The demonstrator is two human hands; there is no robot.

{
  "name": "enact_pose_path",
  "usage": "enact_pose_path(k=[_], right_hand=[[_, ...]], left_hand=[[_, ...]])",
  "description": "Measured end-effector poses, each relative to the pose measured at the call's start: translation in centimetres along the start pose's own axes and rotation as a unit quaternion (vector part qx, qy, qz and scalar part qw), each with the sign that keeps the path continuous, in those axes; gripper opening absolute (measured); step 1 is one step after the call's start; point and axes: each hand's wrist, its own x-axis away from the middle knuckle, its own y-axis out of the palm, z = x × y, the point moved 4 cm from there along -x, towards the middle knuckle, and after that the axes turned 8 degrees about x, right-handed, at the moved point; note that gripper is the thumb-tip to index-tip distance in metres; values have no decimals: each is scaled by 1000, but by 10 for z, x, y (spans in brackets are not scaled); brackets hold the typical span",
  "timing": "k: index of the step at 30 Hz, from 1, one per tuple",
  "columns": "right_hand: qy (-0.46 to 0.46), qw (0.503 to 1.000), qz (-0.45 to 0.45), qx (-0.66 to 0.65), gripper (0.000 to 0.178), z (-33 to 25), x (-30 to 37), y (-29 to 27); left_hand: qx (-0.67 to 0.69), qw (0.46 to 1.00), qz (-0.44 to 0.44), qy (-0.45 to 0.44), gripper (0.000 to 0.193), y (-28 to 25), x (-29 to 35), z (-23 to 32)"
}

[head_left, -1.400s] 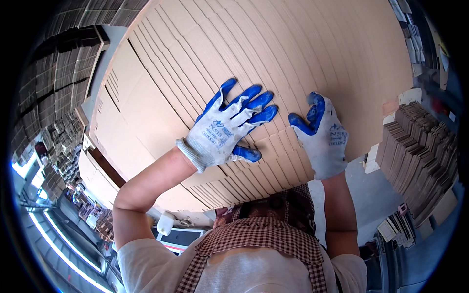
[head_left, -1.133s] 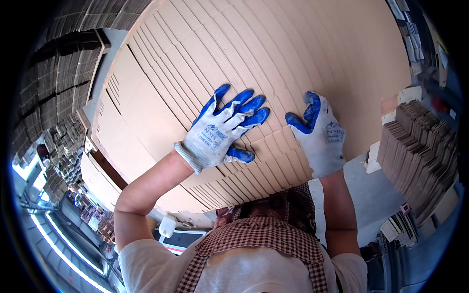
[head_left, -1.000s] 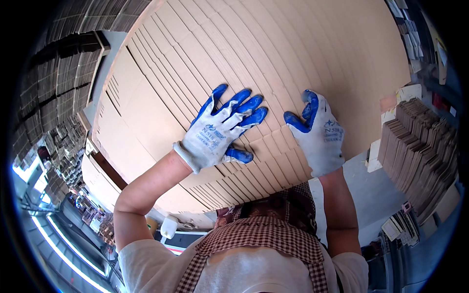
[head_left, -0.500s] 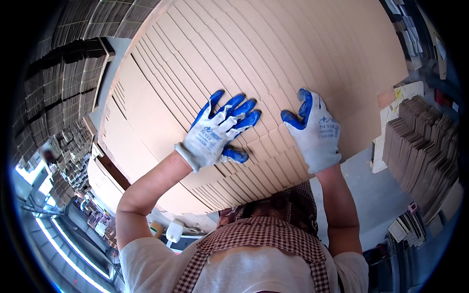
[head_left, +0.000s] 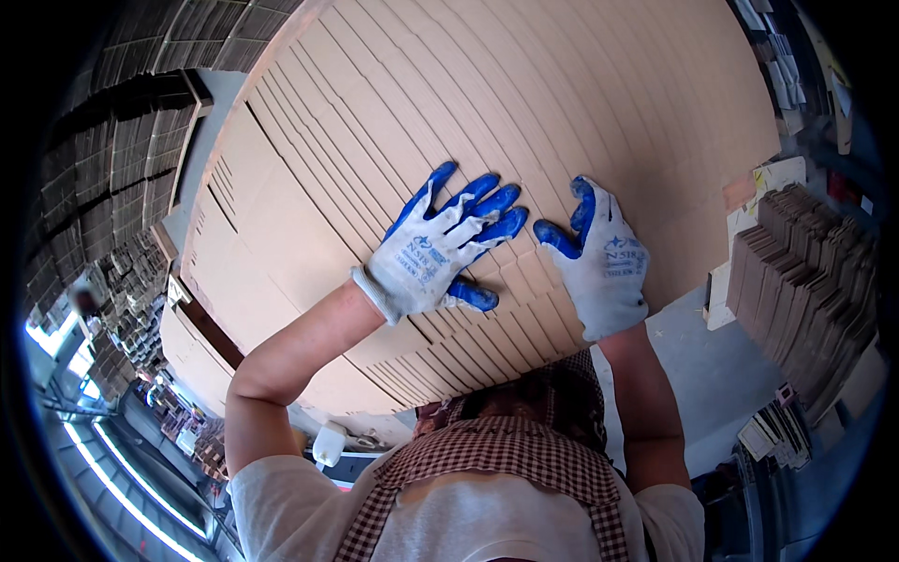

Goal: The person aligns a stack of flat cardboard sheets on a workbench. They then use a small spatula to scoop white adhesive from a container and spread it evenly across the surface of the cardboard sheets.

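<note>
Overlapping brown cardboard sheets (head_left: pixel 309 197) fan out in front of me, their slotted edges forming stepped rows. My left hand (head_left: pixel 440 244), in a white work glove with blue-coated fingers, lies flat on the sheets near their middle, fingers spread. To its right, my right hand (head_left: pixel 599 258) wears a matching glove. Its thumb and forefinger are apart and curved, and its other fingers are largely hidden under the hand. It rests at the right part of the sheets, and I see nothing held in it.
Bundled stacks of flat cardboard (head_left: pixel 103 159) rise along the left. Another cardboard stack (head_left: pixel 796 272) stands at the right beside the sheets. Grey floor (head_left: pixel 698 375) shows below right. A white container (head_left: pixel 329 444) sits beyond the near edge, by my left arm.
My left hand has slid a little to the right across the sheets, closer to my right hand. The right hand has barely shifted.
</note>
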Motion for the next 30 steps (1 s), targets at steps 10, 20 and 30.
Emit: enact_pose_path(k=[10, 20, 30], right_hand=[[13, 999, -27, -26, 64, 3, -4, 0], [8, 994, -15, -111, 52, 10, -4, -10], [12, 994, 50, -94, 43, 30, -8, -10]], left_hand=[[2, 1000, -5, -3, 101, 0, 3, -1], [-14, 999, -34, -13, 103, -8, 3, 6], [-8, 999, -13, 39, 102, 3, -37, 8]])
